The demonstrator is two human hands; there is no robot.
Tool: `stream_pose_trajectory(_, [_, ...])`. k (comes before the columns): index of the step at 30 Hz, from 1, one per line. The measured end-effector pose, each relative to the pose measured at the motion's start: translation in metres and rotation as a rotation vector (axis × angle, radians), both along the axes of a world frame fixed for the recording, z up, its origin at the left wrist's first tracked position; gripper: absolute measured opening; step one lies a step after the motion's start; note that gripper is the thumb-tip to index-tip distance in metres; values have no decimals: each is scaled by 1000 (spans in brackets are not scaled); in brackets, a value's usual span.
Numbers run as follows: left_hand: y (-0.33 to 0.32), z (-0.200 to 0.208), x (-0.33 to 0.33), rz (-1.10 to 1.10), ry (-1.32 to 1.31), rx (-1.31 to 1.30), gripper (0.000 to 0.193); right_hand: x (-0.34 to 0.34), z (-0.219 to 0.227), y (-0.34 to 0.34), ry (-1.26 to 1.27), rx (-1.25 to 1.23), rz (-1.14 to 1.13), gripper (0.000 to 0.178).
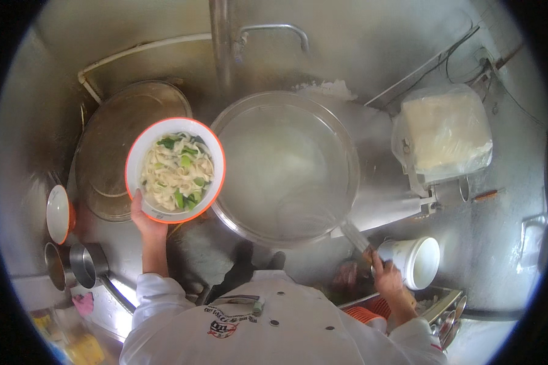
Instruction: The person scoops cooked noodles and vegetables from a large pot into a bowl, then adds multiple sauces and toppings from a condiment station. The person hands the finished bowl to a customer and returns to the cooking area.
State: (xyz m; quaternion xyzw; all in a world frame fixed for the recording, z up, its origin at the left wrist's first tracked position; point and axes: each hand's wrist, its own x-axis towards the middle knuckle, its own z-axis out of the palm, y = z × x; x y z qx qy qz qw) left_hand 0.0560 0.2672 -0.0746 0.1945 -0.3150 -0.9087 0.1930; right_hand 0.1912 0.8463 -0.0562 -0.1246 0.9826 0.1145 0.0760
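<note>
My left hand (146,216) grips the near rim of a white bowl with an orange edge (135,158). Broad noodles (164,176) and green leafy vegetables fill it. The bowl is held up left of a large round pot (256,109) of cloudy, steaming liquid. My right hand (386,277) is closed around the handle of a strainer (354,235). Its round head lies in the near right part of the pot, blurred by steam and liquid.
A round lid (103,164) is at the left. Another orange-edged bowl (58,213) and a metal saucepan (86,264) stand below it. To the right are a plastic-covered machine (447,131) and a white bucket (423,261). A tap (280,27) juts out behind the pot.
</note>
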Motion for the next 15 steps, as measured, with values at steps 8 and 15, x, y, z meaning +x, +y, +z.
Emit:
stream_pose_trajectory(8, [-4,28,-4,-171,17,-2,59,-169,-62,-51,371,-364,-338,79])
stream_pose_trajectory(15, [-12,29,-15,-351,-2,-12,58,-221,-103,-103,394,-279,-336,66])
